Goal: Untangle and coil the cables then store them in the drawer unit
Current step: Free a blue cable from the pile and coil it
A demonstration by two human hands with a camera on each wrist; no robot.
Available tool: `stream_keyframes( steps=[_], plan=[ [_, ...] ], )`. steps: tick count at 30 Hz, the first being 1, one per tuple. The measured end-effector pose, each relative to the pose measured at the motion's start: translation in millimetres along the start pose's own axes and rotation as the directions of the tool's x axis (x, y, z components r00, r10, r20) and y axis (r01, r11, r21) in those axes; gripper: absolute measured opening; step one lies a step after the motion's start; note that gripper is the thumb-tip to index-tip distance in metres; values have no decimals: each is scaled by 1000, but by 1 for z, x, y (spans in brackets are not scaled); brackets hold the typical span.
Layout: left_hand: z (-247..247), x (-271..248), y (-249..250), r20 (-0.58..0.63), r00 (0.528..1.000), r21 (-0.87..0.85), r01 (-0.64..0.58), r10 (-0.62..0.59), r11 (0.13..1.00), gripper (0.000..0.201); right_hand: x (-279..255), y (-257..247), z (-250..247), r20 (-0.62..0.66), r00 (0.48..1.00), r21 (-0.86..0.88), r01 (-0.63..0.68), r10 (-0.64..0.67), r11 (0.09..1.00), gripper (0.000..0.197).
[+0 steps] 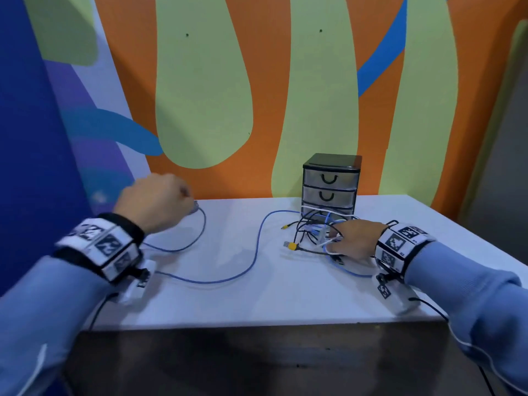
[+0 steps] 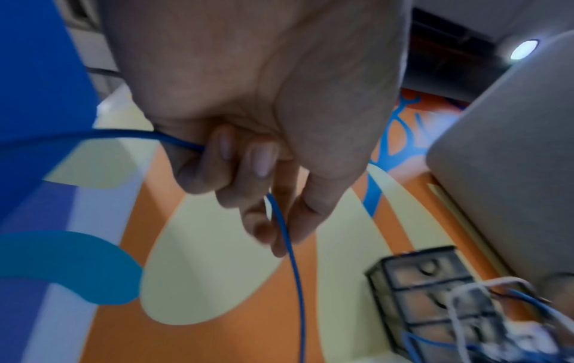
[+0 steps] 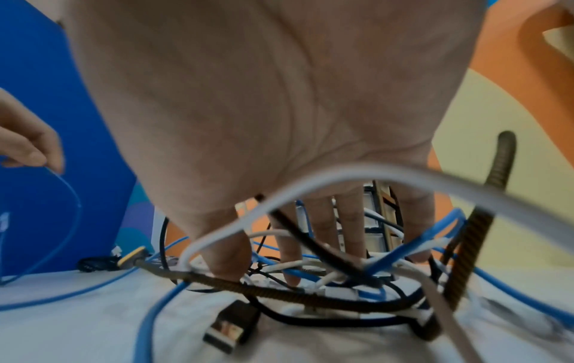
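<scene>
1. While the blue cable point(image 1: 228, 277) trails in a long loop across the white table point(image 1: 257, 298), its far end is up off the surface in the left hand point(image 1: 154, 204), fingers curled round it and the line running out between thumb and fingertips point(image 2: 264, 230).
2. Over on the right, the cable tangle point(image 1: 314, 230) of black, white and blue cables sits on the table right in front of the drawer unit point(image 1: 330, 187).
3. Right hand point(image 1: 354, 242) is flat on that tangle, fingers point(image 3: 289, 260) straight and spread, pressing down among the strands, gripping nothing.
4. A yellow-collared USB plug point(image 1: 290, 245) pokes out on the left edge of the tangle; a black USB plug point(image 3: 226, 329) lies on the near side.
5. All three drawers of the unit look closed; it stands against the orange-and-green painted wall point(image 1: 200, 95).
</scene>
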State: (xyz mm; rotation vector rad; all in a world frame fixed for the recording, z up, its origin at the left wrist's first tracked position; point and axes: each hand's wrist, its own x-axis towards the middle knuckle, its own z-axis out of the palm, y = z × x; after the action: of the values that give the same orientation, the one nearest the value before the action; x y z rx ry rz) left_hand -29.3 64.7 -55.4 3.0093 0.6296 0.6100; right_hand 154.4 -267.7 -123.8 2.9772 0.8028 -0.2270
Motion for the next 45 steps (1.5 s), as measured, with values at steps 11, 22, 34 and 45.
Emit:
stream_keyframes(
  steps=[11,22,34,45],
  plan=[
    [111,78,153,450,884,-38,-122,126,992,55,0,-7,3,76,987,111,133,-142,985,82],
    [56,101,85,27,995,-566,94,-96,819,44,0,14,2,82,995,2,55,-55,999,63],
    [17,83,-20,-211,859,-874,47,-466,483,40,-1,54,1,-11,995,105,-95,97,990,25],
    [14,44,-2,-221,972,-674,-91,-82,733,41,-36,52,-33,-47,999,249,-15,27,968,78]
  ],
)
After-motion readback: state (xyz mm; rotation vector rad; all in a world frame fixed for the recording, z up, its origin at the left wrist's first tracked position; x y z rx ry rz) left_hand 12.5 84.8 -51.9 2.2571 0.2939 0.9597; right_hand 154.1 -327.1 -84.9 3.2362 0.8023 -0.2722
